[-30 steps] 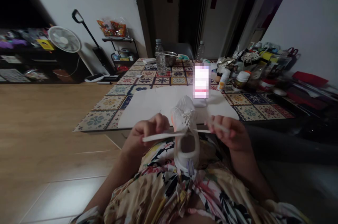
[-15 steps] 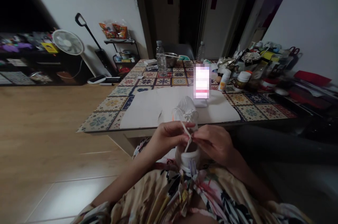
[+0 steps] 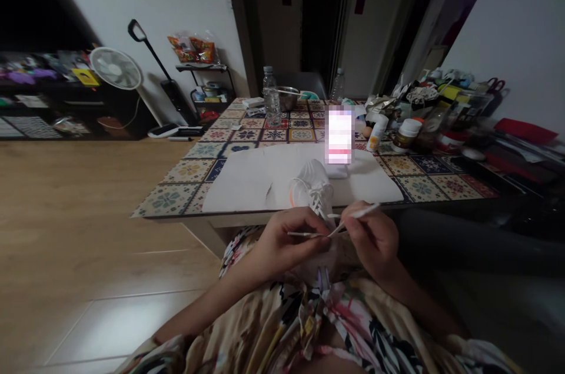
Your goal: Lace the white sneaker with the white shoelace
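White shoelace (image 3: 358, 212) running between both hands
Left hand (image 3: 289, 240) and right hand (image 3: 373, 240) are pinching its ends, nearly touching, beside the white sneaker (image 3: 312, 189) near the counter (image 3: 176, 215) edge.

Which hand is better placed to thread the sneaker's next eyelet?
Probably the right: the right hand sits beside the sneaker's eyelets, its lace raised, while the left hand pinches another lace end lower down.

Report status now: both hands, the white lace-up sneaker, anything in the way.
Left hand pinching white flat lace. Right hand pinching a lace end. White sneaker toe-forward beyond hands. White paper sheet behind, not obstructing.
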`<state>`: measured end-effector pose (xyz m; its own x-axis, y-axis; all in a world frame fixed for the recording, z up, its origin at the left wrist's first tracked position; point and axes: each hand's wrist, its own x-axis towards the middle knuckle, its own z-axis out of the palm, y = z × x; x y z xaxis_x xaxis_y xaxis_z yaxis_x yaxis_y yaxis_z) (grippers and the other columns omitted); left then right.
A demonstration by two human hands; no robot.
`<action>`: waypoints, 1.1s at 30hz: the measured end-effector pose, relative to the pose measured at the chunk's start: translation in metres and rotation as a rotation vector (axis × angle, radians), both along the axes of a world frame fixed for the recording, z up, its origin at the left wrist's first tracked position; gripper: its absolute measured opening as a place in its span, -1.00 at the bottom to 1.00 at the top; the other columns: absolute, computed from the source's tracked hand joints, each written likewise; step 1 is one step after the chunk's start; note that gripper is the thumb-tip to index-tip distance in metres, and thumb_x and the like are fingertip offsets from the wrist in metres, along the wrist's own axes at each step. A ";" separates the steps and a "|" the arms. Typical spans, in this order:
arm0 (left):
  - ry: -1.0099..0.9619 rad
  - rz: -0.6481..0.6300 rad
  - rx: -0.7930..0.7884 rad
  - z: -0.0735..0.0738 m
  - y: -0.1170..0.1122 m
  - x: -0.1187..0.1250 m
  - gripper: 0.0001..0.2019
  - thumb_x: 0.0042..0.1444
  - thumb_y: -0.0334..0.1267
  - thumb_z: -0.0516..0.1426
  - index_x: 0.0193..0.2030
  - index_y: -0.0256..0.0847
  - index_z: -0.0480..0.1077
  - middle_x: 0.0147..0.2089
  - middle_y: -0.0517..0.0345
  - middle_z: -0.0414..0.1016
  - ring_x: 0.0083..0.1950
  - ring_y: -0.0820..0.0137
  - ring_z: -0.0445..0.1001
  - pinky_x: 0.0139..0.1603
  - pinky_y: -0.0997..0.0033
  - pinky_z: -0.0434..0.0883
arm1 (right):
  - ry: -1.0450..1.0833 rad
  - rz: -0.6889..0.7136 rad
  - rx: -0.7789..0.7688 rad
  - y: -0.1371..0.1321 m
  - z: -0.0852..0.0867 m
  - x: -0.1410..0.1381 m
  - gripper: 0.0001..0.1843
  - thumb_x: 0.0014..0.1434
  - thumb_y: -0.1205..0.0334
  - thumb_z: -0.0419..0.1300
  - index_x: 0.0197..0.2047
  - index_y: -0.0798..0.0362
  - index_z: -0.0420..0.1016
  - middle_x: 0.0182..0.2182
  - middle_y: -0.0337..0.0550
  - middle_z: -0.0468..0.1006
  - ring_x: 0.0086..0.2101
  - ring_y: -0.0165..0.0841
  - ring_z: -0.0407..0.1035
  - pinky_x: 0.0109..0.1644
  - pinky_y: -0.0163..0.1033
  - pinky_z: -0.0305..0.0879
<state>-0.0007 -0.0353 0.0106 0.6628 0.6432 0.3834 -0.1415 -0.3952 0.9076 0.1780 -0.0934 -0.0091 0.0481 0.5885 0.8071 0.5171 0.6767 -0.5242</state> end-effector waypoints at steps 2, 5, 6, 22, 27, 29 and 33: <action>-0.027 0.009 -0.038 0.000 0.000 0.001 -0.92 0.10 -0.34 0.25 -0.40 -0.25 0.48 -0.41 0.15 0.49 -0.37 0.47 0.41 -0.36 0.51 0.37 | 0.056 -0.039 -0.020 0.002 -0.001 0.000 -0.95 0.27 0.27 0.17 -0.25 -0.05 0.36 -0.46 -0.26 0.46 -0.45 -0.38 0.38 -0.38 -0.30 0.33; -0.094 0.032 -0.064 -0.002 0.002 0.002 -0.94 0.09 -0.35 0.24 -0.38 -0.25 0.47 -0.41 0.15 0.48 -0.37 0.46 0.41 -0.36 0.51 0.38 | -0.097 0.033 -0.048 0.004 0.004 0.000 -0.83 0.25 0.25 0.21 -0.08 -0.05 0.38 -0.34 -0.20 0.50 -0.36 -0.36 0.42 -0.32 -0.29 0.39; -0.118 0.048 -0.057 -0.002 0.002 0.002 -0.95 0.09 -0.37 0.24 -0.38 -0.25 0.47 -0.41 0.15 0.48 -0.37 0.47 0.41 -0.35 0.51 0.38 | -0.174 0.057 -0.053 0.004 0.006 0.000 -0.81 0.25 0.25 0.20 -0.06 -0.04 0.39 -0.29 -0.16 0.51 -0.31 -0.34 0.43 -0.26 -0.26 0.41; -0.167 0.158 -0.219 -0.003 0.003 0.005 -0.86 -0.04 -0.30 0.34 -0.46 -0.26 0.47 -0.43 0.14 0.53 -0.38 0.45 0.45 -0.34 0.49 0.43 | -0.447 -0.019 0.174 0.010 0.001 0.000 -0.73 0.26 0.36 0.13 0.00 -0.10 0.29 -0.28 -0.17 0.58 -0.33 -0.31 0.45 -0.23 -0.20 0.33; -0.184 0.069 -0.261 -0.003 0.006 0.005 -0.83 -0.01 -0.25 0.35 -0.44 -0.26 0.47 -0.48 0.19 0.50 -0.49 0.51 0.37 -0.45 0.52 0.35 | -0.511 -0.042 0.215 0.007 0.002 0.004 -0.73 0.27 0.32 0.09 0.03 -0.09 0.33 -0.22 -0.10 0.55 -0.34 -0.29 0.38 -0.26 -0.16 0.29; -0.191 0.036 -0.288 -0.004 0.005 0.005 -0.81 0.00 -0.22 0.35 -0.43 -0.26 0.47 -0.52 0.22 0.46 -0.53 0.53 0.33 -0.49 0.53 0.32 | -0.482 -0.026 0.208 0.004 0.003 0.003 -0.72 0.27 0.33 0.09 0.03 -0.11 0.35 -0.19 -0.09 0.53 -0.30 -0.26 0.37 -0.22 -0.12 0.30; -0.246 0.008 -0.386 -0.005 0.008 0.007 -0.74 0.00 -0.17 0.37 -0.45 -0.27 0.43 -0.53 0.24 0.46 -0.53 0.53 0.35 -0.50 0.55 0.30 | -0.181 0.090 0.134 0.001 0.008 -0.002 -0.84 0.31 0.25 0.06 -0.09 -0.18 0.37 -0.19 -0.13 0.50 -0.15 -0.19 0.37 -0.05 0.01 0.33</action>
<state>0.0067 -0.0275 0.0059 0.5764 0.7747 0.2599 -0.3696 -0.0365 0.9285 0.1763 -0.0929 -0.0012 -0.1526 0.4706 0.8691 0.5290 0.7817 -0.3304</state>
